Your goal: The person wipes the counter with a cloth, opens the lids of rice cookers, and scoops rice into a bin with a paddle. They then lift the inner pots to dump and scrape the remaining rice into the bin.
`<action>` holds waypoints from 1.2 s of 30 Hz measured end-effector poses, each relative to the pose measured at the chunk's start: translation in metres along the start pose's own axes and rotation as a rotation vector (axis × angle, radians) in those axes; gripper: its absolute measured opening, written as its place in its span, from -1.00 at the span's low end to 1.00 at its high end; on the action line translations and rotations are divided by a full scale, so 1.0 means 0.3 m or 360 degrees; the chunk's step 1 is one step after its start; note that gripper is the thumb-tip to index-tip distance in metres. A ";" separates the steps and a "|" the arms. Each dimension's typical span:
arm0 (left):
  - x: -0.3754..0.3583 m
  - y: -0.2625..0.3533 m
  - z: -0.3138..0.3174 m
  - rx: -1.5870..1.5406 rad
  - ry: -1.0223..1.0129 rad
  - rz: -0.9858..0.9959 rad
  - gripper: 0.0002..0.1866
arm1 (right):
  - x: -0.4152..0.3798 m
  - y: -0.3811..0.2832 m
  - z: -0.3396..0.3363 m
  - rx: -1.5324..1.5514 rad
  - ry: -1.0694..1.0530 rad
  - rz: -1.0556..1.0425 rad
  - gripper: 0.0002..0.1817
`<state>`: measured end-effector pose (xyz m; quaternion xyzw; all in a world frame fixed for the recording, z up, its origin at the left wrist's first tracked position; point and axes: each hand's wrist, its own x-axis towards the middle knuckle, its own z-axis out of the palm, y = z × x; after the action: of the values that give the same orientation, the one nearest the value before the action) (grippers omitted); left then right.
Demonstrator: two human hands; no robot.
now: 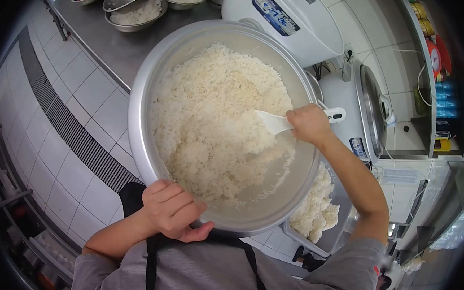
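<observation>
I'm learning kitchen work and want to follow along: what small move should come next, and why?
Probably ease the paddle deeper into the rice and turn some over: the right hand already grips it, its blade meets the mound, and the left hand on the rim could steady the pot.

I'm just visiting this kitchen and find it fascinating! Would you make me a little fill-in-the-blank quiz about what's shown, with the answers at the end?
1. The right hand holds a paddle whose color is ____.
2. The large pot has the person's ____ hand on its rim.
3. The pot holds a big heap of ____, and more of it lies in the gray tray.
4. The straps over the gray shirt are ____.

Missing words: white; left; rice; black.
</observation>
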<state>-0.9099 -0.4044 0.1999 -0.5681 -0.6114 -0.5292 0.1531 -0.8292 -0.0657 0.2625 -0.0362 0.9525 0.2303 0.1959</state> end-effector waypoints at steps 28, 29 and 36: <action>0.029 -0.002 -0.034 -0.0128 -0.0237 0.0065 -0.67 | 0.075 -0.163 0.068 0.0619 -0.0051 0.0602 -0.82; 0.024 0.002 -0.033 -0.0148 -0.0241 0.0066 -0.67 | 0.065 -0.193 0.067 0.0699 -0.0052 0.0639 -0.81; 0.030 -0.001 -0.025 -0.0066 -0.0175 0.0083 -0.68 | 0.000 -0.405 0.006 0.0798 -0.0018 0.0502 -0.84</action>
<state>-0.9160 -0.4058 0.2098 -0.6152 -0.5927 -0.5055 0.1211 -0.8092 -0.1732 0.2093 0.1631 0.9725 0.0156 0.1657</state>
